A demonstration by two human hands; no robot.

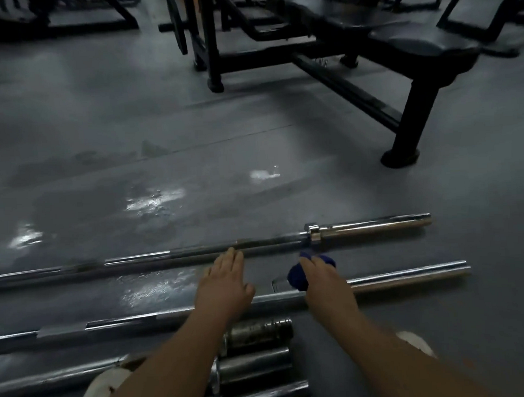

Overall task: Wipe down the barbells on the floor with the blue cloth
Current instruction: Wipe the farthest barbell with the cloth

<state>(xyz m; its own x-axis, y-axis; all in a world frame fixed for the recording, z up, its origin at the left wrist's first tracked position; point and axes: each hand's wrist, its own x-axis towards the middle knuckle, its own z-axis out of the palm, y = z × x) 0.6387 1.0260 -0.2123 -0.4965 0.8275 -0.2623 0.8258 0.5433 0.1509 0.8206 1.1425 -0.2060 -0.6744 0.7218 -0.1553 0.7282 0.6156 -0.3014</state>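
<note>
Barbells lie roughly parallel on the grey gym floor — several chrome ones, running left to right. Left hand is flat with straight fingers, reaching across the second barbell so the fingertips are at the shaft of the farthest barbell. Touching it or just shy, I honestly can't tell. Right hand is curled around the blue cloth, gripping it in a wad right over the second barbell, near where the sleeve starts and just short of the far bar's collar. Closer in, thick sleeve ends of more bars sit side by side between the forearms. Shiny wet-looking patches show on the floor beyond the bars. Black weight bench stands further back on the right — a weight plate hangs on a frame to its left.
</note>
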